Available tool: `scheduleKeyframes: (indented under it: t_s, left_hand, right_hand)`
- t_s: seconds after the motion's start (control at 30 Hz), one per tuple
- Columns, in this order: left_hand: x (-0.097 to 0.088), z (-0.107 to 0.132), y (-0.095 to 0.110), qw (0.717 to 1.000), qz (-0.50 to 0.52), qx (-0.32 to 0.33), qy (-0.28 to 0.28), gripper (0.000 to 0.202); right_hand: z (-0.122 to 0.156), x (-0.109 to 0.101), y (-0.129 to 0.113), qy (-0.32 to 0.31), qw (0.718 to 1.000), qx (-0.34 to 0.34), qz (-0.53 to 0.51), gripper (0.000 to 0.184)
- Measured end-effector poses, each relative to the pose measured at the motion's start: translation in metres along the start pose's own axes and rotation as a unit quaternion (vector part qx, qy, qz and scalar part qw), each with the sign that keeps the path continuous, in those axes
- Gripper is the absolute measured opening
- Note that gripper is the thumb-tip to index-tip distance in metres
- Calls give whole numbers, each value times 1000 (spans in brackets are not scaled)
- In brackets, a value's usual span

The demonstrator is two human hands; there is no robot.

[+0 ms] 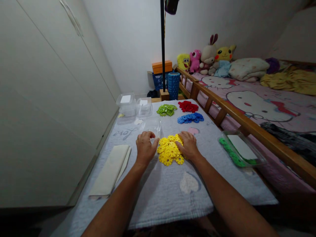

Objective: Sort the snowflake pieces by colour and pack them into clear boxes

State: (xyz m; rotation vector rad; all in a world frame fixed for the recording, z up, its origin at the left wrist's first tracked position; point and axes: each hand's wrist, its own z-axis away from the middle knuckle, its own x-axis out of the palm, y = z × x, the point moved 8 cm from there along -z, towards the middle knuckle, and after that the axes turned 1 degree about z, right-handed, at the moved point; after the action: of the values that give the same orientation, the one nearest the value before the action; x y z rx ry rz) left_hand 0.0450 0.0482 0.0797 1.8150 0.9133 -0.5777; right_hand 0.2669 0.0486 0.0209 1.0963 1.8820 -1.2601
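Note:
A heap of yellow flower-shaped plastic discs (169,151) lies in the middle of the cloth-covered table. My right hand (189,146) rests against the heap's right side, fingers apart, thumb over some discs. On the other side, my left hand (146,148) is curved with a gap between thumb and fingers, holding nothing that I can see. Its thumb comes close to the heap's left edge. Just beyond its fingertips is a clear plastic container (151,124); whether they touch it I cannot tell.
Farther back lie light green (166,110), red (188,106) and blue discs (190,118). Lidded clear boxes (125,104) stand at back left. A folded cream cloth (110,171) lies left; a box of green discs (240,149) sits by the bed rail (222,113).

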Motion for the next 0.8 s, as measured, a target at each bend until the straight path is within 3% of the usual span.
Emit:
scheduleKeyframes:
  t_s: [0.1,0.2,0.3,0.43,0.6,0.8]
  left_hand:
    - [1,5,-1,1000,1,-16,17,8]
    - [2,10,0,999,3,-23,31,8]
    - [3,14,3,999,10,-15,33,8]
    - [2,19,8,999,27,0,34,10]
    - [1,22,9,998,42,18,33,11]
    - [-2,24,8,996,61,35,56,13]
  right_hand:
    - [-6,-18,-15,49,998,-10,-35,36]
    - [-20,-16,-42,-10,984,-21,-179,31]
    - [-34,-1,-62,-73,942,51,-324,27]
    - [-39,27,-73,-110,855,167,-478,31]
    - [-34,38,-75,-78,790,183,-580,35]
    - [-28,43,-78,-116,741,197,-631,37]
